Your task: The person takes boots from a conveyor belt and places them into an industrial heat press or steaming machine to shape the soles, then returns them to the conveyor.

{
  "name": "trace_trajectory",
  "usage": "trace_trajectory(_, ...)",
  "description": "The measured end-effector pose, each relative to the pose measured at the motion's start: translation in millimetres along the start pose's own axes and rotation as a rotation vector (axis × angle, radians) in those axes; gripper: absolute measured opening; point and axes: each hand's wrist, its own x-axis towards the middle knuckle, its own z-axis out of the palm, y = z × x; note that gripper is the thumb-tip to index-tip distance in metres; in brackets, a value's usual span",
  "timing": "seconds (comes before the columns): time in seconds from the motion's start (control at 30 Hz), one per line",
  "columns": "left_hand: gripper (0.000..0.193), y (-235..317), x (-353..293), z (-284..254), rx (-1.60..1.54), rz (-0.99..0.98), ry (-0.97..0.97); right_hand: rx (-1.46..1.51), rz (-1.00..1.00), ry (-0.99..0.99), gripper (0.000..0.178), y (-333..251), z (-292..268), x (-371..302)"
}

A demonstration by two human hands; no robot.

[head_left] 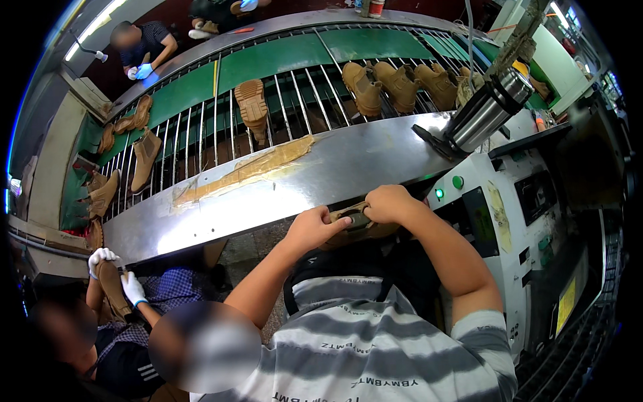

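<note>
In front of my body, just below the steel edge of the bench, I hold a tan ankle boot (pixel 365 230) with its top opening upward. My left hand (pixel 313 231) grips the left side of the opening, its thumb pressed along the rim. On the far right side, the fingers of my right hand (pixel 388 203) are closed round the upper edge. A dark patch shows inside the opening between both hands. The lower part of the boot is hidden by my hands and the shadow below them.
Beyond the steel ledge (pixel 348 161), a roller conveyor bears several tan boots (pixel 400 87) and an upturned boot (pixel 251 106). A steel flask (pixel 485 114) stands at right, above a machine control panel (pixel 479 208). At lower left a gloved co-worker holds a boot (pixel 112 287).
</note>
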Motion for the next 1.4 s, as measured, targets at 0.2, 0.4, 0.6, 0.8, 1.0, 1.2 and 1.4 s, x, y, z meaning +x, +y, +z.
trace_trajectory(0.2, 0.047, -8, 15, -8, 0.273, 0.005, -0.141, 0.149, -0.147, 0.047, 0.032, 10, 14, 14)
trace_trajectory(0.4, 0.032, -20, 12, -12, -0.593, -0.24, -0.395, 1.434, -0.134, -0.144, 0.026, 51, 72, 25)
trace_trajectory(0.6, 0.031, -46, 6, 32, -1.118, -0.245, -0.366, 1.96, -0.114, 0.045, 0.02, 51, 120, 7)
trace_trajectory(0.8, 0.03, -51, -3, 42, -1.174, -0.158, -0.416, 2.016, -0.167, 0.047, 0.022, 55, 137, -1)
trace_trajectory(1.0, 0.035, -1, 1, 16, -0.481, -0.187, -0.42, 1.073, -0.136, 0.12, 0.033, 54, 78, -21)
trace_trajectory(1.2, 0.05, 55, 0, -5, 0.293, -0.143, -0.485, 0.305, -0.023, 0.164, 0.053, 34, 44, -29)
trace_trajectory(1.4, 0.048, 37, 11, -3, 0.16, -0.114, -0.558, 0.24, 0.034, 0.214, 0.054, 26, 45, -24)
